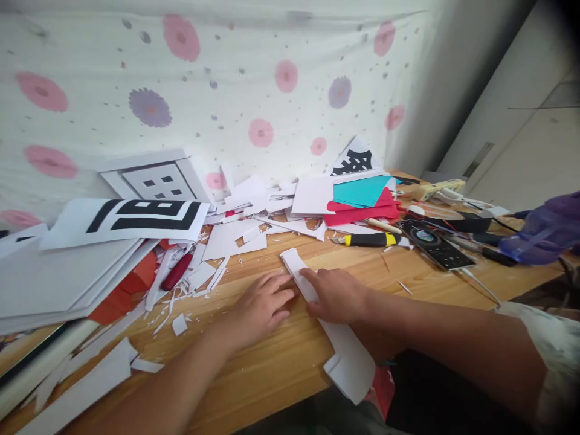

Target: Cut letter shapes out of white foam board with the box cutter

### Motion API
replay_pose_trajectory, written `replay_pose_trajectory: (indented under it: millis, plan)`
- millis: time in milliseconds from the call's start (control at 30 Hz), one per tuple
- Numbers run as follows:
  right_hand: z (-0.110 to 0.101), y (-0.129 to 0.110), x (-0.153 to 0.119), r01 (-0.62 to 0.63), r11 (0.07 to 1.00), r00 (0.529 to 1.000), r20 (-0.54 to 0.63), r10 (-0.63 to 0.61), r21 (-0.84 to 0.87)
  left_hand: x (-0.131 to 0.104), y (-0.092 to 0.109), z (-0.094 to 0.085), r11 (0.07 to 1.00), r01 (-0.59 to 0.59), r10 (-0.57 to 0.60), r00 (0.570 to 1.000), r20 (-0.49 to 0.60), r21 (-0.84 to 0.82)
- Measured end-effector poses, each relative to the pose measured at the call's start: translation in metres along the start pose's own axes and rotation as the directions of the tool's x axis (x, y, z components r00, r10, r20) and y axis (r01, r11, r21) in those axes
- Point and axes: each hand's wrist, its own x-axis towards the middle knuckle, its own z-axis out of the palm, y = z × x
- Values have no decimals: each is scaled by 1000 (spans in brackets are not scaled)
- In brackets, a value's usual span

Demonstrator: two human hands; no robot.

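Note:
A long white card piece [351,356] lies slantwise on the wooden table [272,374], its wider lower end reaching past the front edge. My right hand [338,295] rests on its narrow upper part, thumb and fingers at the strip's two sides. To the left of the strip, my left hand [263,305] lies on the tabletop with its fingers apart and nothing held, fingertips close to the card's left edge. Beyond the hands is a yellow and black cutter [371,240].
White boards and a printed sheet [149,219] are stacked at left, near a red-handled tool [176,272] and paper scraps [202,275]. Teal paper [360,190] and red paper [362,209] lie at the back. A phone [435,241] with a cable sits at right.

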Motion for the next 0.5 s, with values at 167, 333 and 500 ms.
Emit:
replay_pose_trajectory:
  millis: [167, 333, 500]
  plan:
    - [-1, -4, 2, -3, 998, 1000, 9, 2, 67, -4, 0, -2, 1000, 13, -14, 999, 42, 16]
    - [-4, -9, -1, 16, 996, 999, 35, -19, 83, -4, 1, -4, 1000, 9, -9, 1000, 30, 0]
    - [0, -11, -3, 25, 997, 999, 23, -27, 74, -5, 3, -4, 1000, 21, -21, 1000, 2, 0]
